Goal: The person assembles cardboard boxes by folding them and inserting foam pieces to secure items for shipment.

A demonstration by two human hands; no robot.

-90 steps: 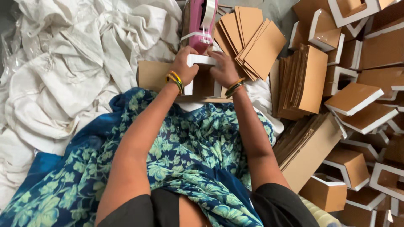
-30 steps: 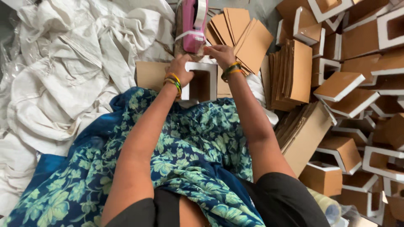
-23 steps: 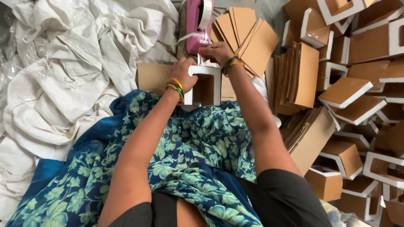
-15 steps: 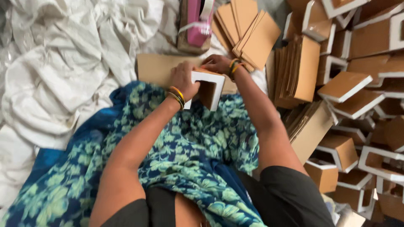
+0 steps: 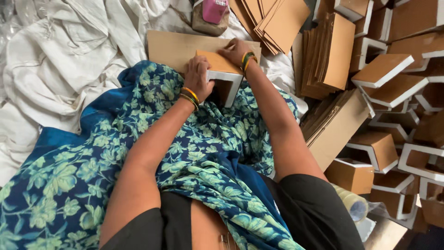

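Note:
Both my hands hold a small brown cardboard box (image 5: 221,69) with white taped edges, resting on my lap over blue floral cloth (image 5: 138,153). My left hand (image 5: 200,76) grips its left side, bangles on the wrist. My right hand (image 5: 235,50) presses on the box's top far edge. The box's open side faces me. A flat brown board (image 5: 175,46) lies beneath and behind the box.
A pink tape dispenser (image 5: 213,10) sits at the top. Flat cardboard sheets (image 5: 273,21) fan beside it. Stacks of sheets (image 5: 330,51) and several finished boxes (image 5: 393,92) fill the right. White cloth (image 5: 64,55) covers the left. A clear tape roll (image 5: 352,203) lies near my right knee.
The box came away from the tape dispenser, moved toward my lap and was turned so its brown face is up. The view shifted, leaving the dispenser at the top edge.

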